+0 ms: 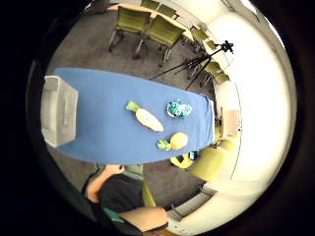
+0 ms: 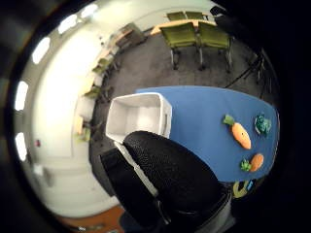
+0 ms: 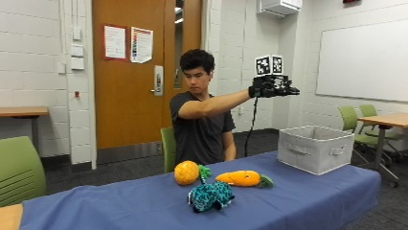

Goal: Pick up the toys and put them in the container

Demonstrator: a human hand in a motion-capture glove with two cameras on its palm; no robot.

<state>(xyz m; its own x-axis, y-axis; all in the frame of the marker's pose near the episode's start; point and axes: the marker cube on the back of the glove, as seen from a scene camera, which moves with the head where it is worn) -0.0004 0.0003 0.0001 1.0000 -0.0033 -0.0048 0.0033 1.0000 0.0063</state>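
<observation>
Toys lie together on the blue-covered worktop: a pineapple, an orange carrot just beside it, and a teal plush animal nearer the front edge. The grey fabric container stands well apart at the worktop's other end. The gloved grip is raised high above the container, holding nothing; whether its fingers are straight or curled, I cannot tell.
</observation>
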